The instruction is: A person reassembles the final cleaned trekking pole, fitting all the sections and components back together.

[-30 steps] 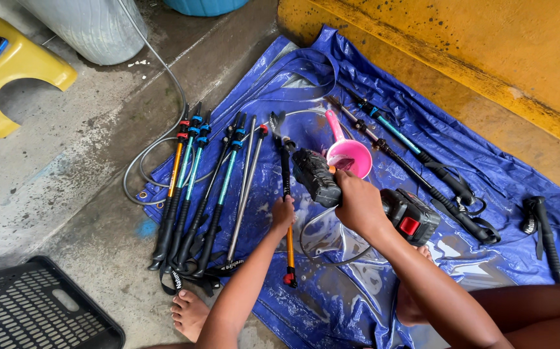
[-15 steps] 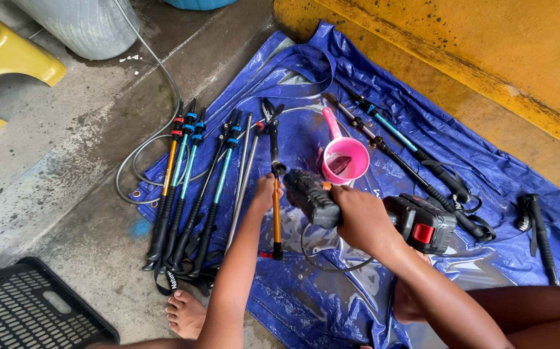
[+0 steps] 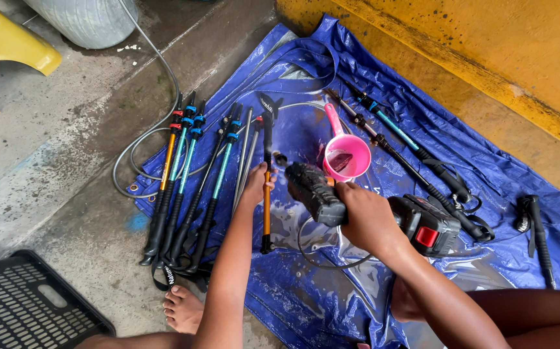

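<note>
Since the earlier frame our left hand (image 3: 256,186) has slid up the orange pole (image 3: 267,200), gripping it mid-frame on the blue tarp (image 3: 332,304). Our right hand (image 3: 367,216) clasps what seems a black sprayer (image 3: 314,192) beside the pink scoop (image 3: 346,154).

One pink scoop (image 3: 346,155), one black crate (image 3: 24,304), one yellow stool (image 3: 2,52).

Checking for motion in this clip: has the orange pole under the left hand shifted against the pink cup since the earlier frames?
Yes. The orange pole has shifted left, away from the pink cup, closer to the row of poles.
</note>
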